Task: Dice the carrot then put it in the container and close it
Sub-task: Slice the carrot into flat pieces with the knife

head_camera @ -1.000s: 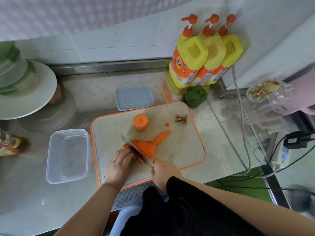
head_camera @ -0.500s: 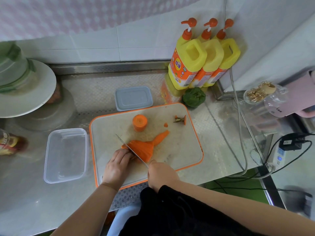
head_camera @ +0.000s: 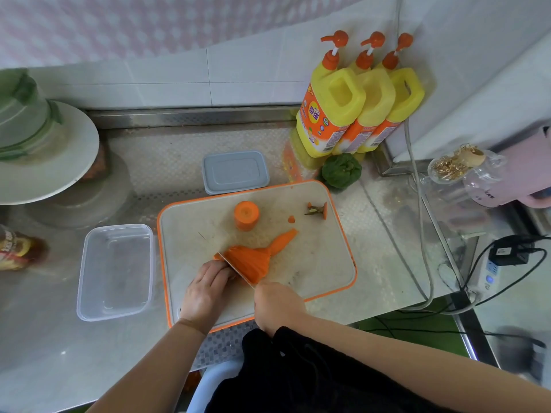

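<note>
Orange carrot slices (head_camera: 250,262) lie fanned mid-board, our left hand (head_camera: 205,289) curled on their end and our right hand (head_camera: 278,305) clenched round the knife (head_camera: 235,268) – its blade stands in them. At nine o'clock sits the clear plastic container (head_camera: 114,271), bare inside; at twelve, its grey lid (head_camera: 235,172) – rounded rectangles both.

A textured stainless-steel countertop (head_camera: 167,162) runs beneath a wall of white glazed tiles (head_camera: 167,76), with pink-and-white patterned wallpaper (head_camera: 119,22) above them. Three yellow pump bottles with orange caps (head_camera: 357,96) stand together in the back corner. A grey cable (head_camera: 417,186) hangs down the wall to a white power strip (head_camera: 489,272) at the counter's right edge. Soft, even light fills the room.
</note>
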`<action>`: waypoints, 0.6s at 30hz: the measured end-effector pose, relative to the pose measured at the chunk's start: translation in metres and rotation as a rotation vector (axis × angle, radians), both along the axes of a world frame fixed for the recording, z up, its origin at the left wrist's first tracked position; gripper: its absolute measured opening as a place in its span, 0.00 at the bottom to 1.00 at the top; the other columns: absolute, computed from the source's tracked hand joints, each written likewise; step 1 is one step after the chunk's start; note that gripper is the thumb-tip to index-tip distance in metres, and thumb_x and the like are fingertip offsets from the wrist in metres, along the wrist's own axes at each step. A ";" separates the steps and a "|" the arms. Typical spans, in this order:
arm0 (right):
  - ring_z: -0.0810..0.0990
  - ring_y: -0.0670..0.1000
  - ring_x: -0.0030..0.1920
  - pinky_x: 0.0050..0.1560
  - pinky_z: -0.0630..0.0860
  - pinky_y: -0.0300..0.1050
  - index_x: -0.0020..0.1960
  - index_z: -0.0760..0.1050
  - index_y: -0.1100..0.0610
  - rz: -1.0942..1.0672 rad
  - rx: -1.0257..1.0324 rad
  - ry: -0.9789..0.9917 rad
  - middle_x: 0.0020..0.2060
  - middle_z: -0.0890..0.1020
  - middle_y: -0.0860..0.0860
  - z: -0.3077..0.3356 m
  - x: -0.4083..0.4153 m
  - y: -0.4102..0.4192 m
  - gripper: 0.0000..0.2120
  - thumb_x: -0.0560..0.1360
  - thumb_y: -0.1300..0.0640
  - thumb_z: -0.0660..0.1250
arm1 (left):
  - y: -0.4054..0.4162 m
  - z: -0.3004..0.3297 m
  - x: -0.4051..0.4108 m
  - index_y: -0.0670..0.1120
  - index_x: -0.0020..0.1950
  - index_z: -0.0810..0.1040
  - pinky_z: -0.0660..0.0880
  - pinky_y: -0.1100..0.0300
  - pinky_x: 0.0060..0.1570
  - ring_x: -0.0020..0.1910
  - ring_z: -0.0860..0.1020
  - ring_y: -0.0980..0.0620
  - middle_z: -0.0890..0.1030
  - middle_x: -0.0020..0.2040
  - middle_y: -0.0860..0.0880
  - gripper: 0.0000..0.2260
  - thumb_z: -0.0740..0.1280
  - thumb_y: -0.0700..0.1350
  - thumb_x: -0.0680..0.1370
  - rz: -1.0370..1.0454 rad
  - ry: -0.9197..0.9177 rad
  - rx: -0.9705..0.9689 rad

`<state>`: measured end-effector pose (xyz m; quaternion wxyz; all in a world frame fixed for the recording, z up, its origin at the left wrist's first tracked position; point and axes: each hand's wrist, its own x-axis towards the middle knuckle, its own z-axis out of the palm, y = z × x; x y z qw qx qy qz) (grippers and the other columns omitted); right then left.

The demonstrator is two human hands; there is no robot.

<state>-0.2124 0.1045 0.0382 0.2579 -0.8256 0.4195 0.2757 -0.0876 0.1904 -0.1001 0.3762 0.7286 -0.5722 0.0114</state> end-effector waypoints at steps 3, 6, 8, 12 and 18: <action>0.79 0.62 0.54 0.50 0.74 0.51 0.60 0.69 0.66 -0.002 0.003 -0.002 0.53 0.79 0.60 -0.001 0.006 -0.002 0.13 0.76 0.68 0.58 | 0.000 -0.003 0.000 0.38 0.50 0.81 0.75 0.55 0.52 0.53 0.76 0.45 0.80 0.51 0.42 0.17 0.56 0.46 0.85 -0.009 -0.015 -0.006; 0.78 0.62 0.57 0.51 0.74 0.52 0.63 0.67 0.66 -0.002 0.004 0.000 0.56 0.79 0.61 -0.002 0.013 -0.004 0.14 0.77 0.68 0.57 | 0.002 -0.009 0.002 0.38 0.51 0.81 0.76 0.52 0.51 0.53 0.77 0.44 0.80 0.52 0.42 0.09 0.64 0.41 0.78 -0.018 -0.005 0.030; 0.78 0.62 0.57 0.50 0.74 0.51 0.62 0.67 0.66 0.006 -0.004 -0.005 0.56 0.79 0.61 -0.003 0.017 -0.006 0.14 0.77 0.68 0.57 | 0.003 -0.012 0.003 0.38 0.52 0.81 0.76 0.51 0.51 0.53 0.77 0.43 0.80 0.52 0.43 0.08 0.65 0.39 0.77 -0.024 0.001 0.049; 0.78 0.62 0.56 0.51 0.74 0.52 0.62 0.68 0.66 0.020 -0.001 0.009 0.56 0.79 0.61 -0.003 0.013 -0.006 0.13 0.77 0.67 0.58 | 0.002 -0.008 0.003 0.40 0.53 0.80 0.76 0.52 0.52 0.53 0.77 0.44 0.79 0.53 0.44 0.08 0.65 0.39 0.76 -0.037 0.005 0.034; 0.79 0.59 0.57 0.53 0.75 0.51 0.61 0.71 0.61 -0.019 0.050 0.059 0.56 0.79 0.57 -0.002 -0.009 -0.006 0.12 0.79 0.64 0.59 | 0.002 -0.008 0.003 0.40 0.54 0.79 0.75 0.53 0.53 0.53 0.77 0.44 0.79 0.53 0.43 0.08 0.63 0.41 0.80 -0.035 0.002 0.013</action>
